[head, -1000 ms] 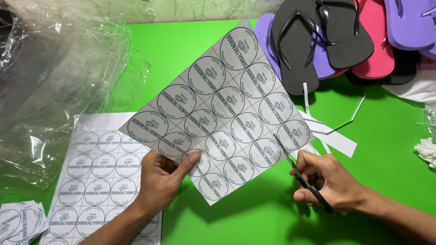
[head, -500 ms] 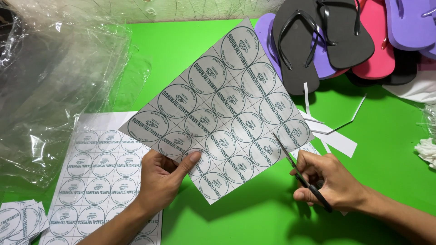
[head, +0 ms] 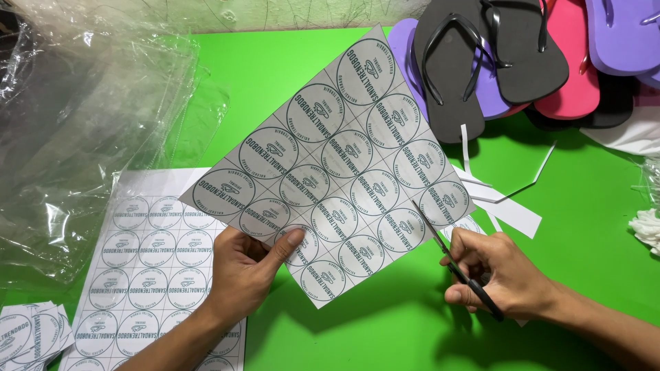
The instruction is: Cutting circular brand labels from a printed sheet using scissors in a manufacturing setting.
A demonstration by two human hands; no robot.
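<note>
My left hand (head: 251, 271) holds up a grey sheet (head: 337, 165) printed with several round labels, thumb pressed on its lower edge. The sheet is tilted like a diamond above the green table (head: 584, 206). My right hand (head: 498, 275) grips black-handled scissors (head: 457, 264), whose blades meet the sheet's lower right edge. A second sheet of round labels (head: 148, 257) lies flat under my left hand.
Flip-flops in black (head: 454, 65), purple and pink are piled at the back right. White paper strips (head: 509, 203) lie beside the scissors. Crumpled clear plastic (head: 82, 124) fills the left side. Cut labels (head: 27, 336) are stacked at the bottom left. White scraps (head: 646, 227) sit at the right edge.
</note>
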